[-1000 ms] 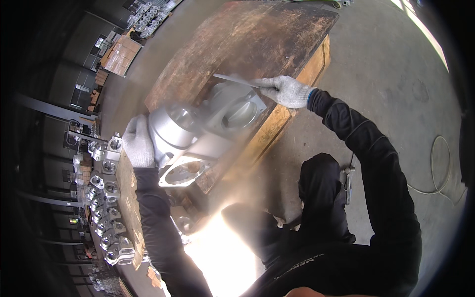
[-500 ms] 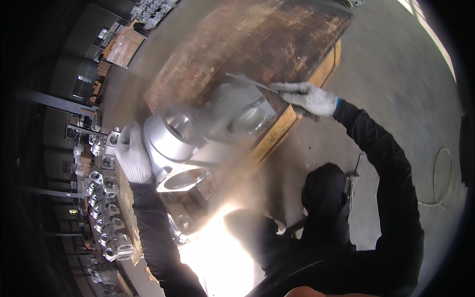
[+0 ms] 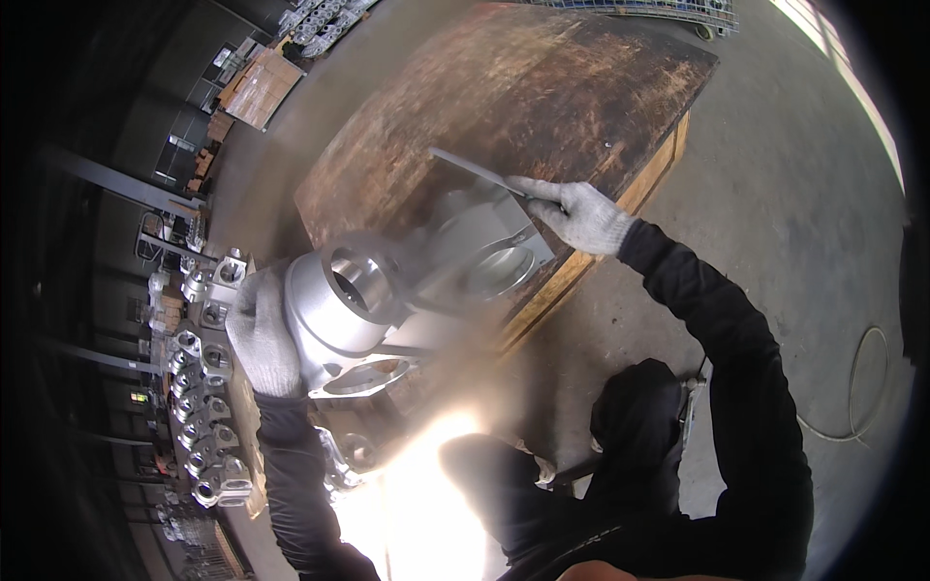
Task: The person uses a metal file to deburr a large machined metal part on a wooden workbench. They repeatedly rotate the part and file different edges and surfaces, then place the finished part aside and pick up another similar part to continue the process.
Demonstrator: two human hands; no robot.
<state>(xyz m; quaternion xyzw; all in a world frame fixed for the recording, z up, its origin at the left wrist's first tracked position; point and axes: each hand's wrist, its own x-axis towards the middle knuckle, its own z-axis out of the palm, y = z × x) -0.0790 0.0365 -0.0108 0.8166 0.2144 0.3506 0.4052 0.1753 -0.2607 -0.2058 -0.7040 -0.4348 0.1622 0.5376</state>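
Observation:
A large silvery metal casting [image 3: 334, 300] with round bores lies at the near edge of a worn wooden table [image 3: 572, 92]. My left hand [image 3: 262, 334], in a pale grey glove, grips the casting's left side, its fingertips partly hidden. My right hand [image 3: 581, 215], gloved too, is closed around the near end of a long flat grey file [image 3: 470, 168]. That file slants over the far right part of the casting, its tip pointing left and away. Whether it touches the metal, I cannot tell. Haze blurs the casting's middle.
Rows of similar castings [image 3: 203, 416] stand at the left. Beyond them are stacked boxes [image 3: 260, 89]. A wire basket [image 3: 668, 12] sits past the table's far edge. On the floor at right lies a looped hose [image 3: 854, 387]. Strong glare covers the lower middle.
My right hand has moved left with the file, toward the casting. My left hand keeps its place on the casting. The whole view has shifted slightly.

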